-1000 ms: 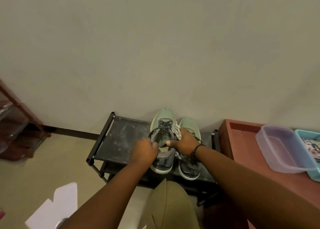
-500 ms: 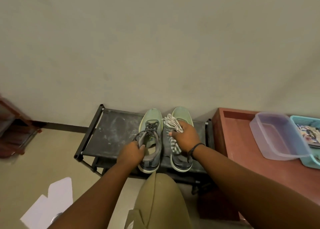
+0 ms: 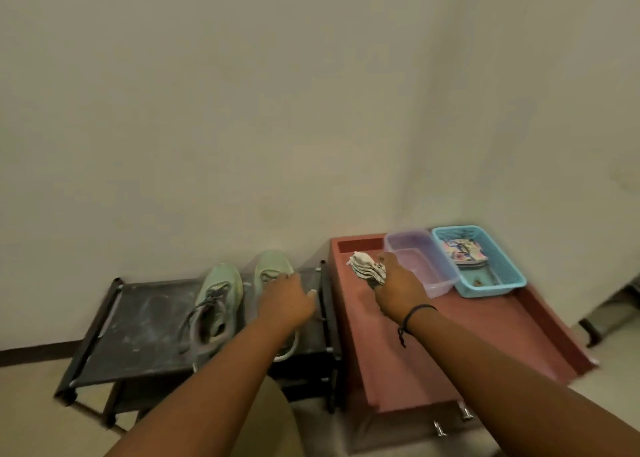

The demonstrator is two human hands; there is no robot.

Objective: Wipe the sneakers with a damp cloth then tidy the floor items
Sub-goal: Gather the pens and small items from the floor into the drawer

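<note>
sneakers [image 3: 221, 304] on black rack [image 3: 138, 321], left hand [image 3: 285, 301] flat on one, right hand [image 3: 398, 292] grip pinching cloth [image 3: 365, 268]

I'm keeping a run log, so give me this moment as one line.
left hand: resting on right sneaker | right hand: gripping cloth over red cabinet | sneakers: on black rack

A plain cream wall [image 3: 311, 110] fills the far view under dim, even light. Below it, a low black shoe rack [image 3: 138, 325] stands left of a reddish-brown cabinet [image 3: 433, 363] on pale floor [image 3: 27, 408].
</note>
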